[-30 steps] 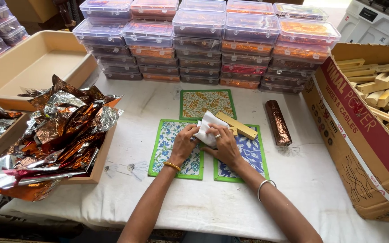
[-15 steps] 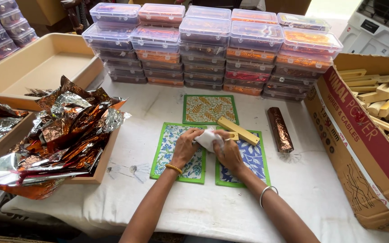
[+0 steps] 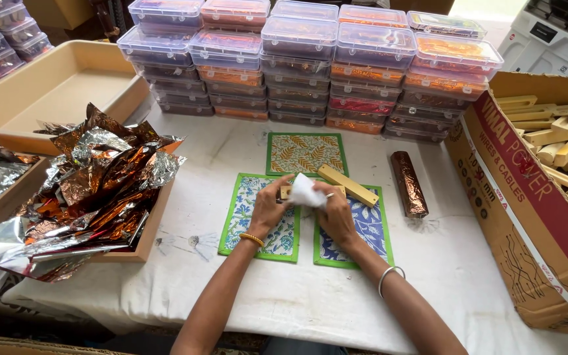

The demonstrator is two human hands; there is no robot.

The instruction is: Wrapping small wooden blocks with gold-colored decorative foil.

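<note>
Left hand and right hand both grasping white paper around a wooden block, second block touching at 2 o'clock, foil-wrapped roll at 3 o'clock, patterned mats beneath.

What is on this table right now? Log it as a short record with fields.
left hand: fingers on a white paper piece over a wooden block
right hand: holds the same paper
loose wooden block: lies beside the hands
mats: three patterned, green-edged
foil-wrapped bar: right of the mats
foil sheets: heaped in a tray, left
lidded boxes: stacked behind
</note>
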